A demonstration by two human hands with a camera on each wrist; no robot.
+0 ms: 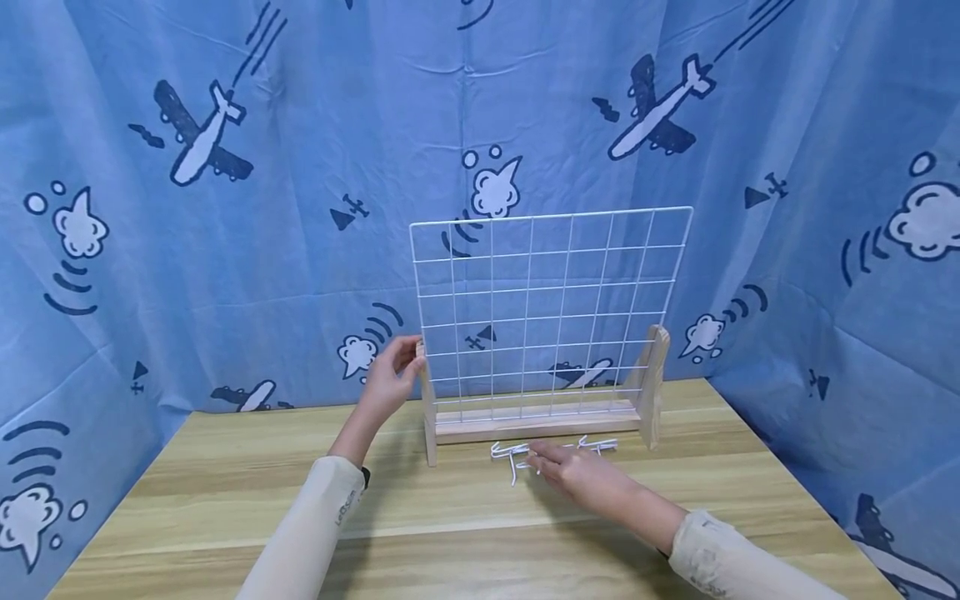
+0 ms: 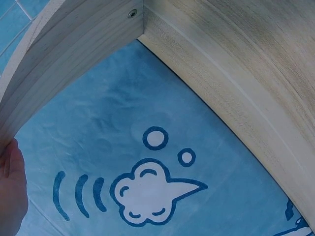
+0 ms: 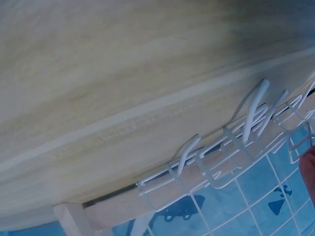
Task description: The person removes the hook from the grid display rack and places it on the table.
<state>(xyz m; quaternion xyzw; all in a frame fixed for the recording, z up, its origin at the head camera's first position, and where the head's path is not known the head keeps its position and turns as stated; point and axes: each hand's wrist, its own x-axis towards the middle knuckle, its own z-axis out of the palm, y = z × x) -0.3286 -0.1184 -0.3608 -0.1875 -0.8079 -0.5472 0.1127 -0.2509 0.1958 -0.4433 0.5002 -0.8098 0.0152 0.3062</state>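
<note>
A white wire grid (image 1: 551, 312) stands upright in a pale wooden stand (image 1: 536, 425). My left hand (image 1: 388, 379) pinches the upper part of the stand's left side panel (image 1: 427, 408). In the left wrist view its fingertips lie against the curved edge of that panel (image 2: 74, 64). My right hand (image 1: 588, 479) reaches low over several white wire hooks (image 1: 512, 451) lying on the table in front of the stand. Its fingers look fairly straight, fingertips right at the hooks. In the right wrist view, the hooks (image 3: 246, 132) overlap the grid, and one fingertip (image 3: 309, 169) meets a hook's end.
The wood-grain table (image 1: 420, 542) spreads out below both arms. Behind it and on both sides hangs a blue curtain (image 1: 300, 208) printed with planes and clouds. The stand's right side panel (image 1: 652, 387) rises to the right of the hooks.
</note>
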